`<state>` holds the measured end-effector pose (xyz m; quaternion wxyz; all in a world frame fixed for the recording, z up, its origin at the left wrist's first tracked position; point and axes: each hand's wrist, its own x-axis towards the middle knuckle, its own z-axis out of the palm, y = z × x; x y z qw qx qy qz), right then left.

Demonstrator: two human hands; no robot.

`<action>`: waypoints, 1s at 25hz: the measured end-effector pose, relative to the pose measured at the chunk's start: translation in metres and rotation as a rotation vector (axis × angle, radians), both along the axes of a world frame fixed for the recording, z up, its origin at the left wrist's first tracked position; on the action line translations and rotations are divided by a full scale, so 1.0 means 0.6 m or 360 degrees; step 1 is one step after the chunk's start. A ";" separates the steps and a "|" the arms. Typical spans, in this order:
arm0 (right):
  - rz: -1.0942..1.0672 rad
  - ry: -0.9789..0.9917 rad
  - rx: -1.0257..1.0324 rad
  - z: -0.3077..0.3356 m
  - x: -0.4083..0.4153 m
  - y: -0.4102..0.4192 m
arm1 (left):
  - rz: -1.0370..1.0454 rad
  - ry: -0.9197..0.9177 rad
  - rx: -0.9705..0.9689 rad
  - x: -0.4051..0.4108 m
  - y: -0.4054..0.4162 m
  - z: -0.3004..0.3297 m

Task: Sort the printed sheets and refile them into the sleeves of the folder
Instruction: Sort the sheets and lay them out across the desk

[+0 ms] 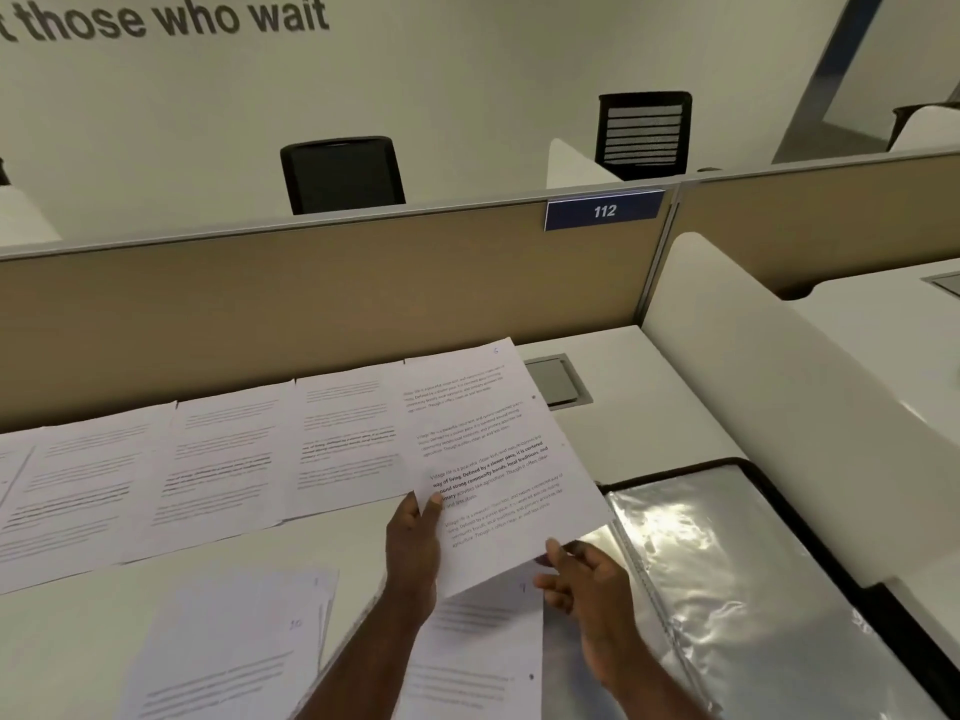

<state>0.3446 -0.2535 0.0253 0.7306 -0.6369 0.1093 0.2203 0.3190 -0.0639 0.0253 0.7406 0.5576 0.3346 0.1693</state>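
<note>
I hold one printed sheet (pixel 493 449) up over the desk, tilted to the right. My left hand (pixel 413 548) pinches its lower left edge, thumb on the text. My right hand (pixel 582 579) pinches its bottom right corner. The open folder (pixel 727 589) with shiny clear sleeves lies at the right, black cover edge showing. Several printed sheets (pixel 223 459) lie side by side in a row along the back of the desk. A loose stack of sheets (pixel 234 652) sits at the front left, and another sheet (pixel 467 662) lies under my arms.
A tan partition (pixel 311 293) with a blue "112" label (pixel 604 210) bounds the desk's far side. A white divider (pixel 779 397) stands on the right. A grey cable hatch (pixel 553 379) is set in the desk (pixel 649 387). Black chairs (pixel 343 174) stand beyond.
</note>
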 end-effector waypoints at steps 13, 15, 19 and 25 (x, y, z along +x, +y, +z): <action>-0.0509 0.0035 0.0003 -0.032 0.244 -0.029 | -0.0295 0.0126 0.0352 0.091 0.002 -0.017; -0.0527 0.0036 -0.0067 -0.047 0.285 -0.035 | -0.0202 0.0159 0.0381 0.068 0.028 -0.036; -0.0487 0.0060 -0.0296 -0.073 0.333 -0.038 | -0.0078 0.0280 0.0501 0.041 0.063 -0.069; -0.0441 0.0138 -0.0434 -0.092 0.369 -0.031 | -0.0264 0.0467 0.1139 0.025 0.100 -0.107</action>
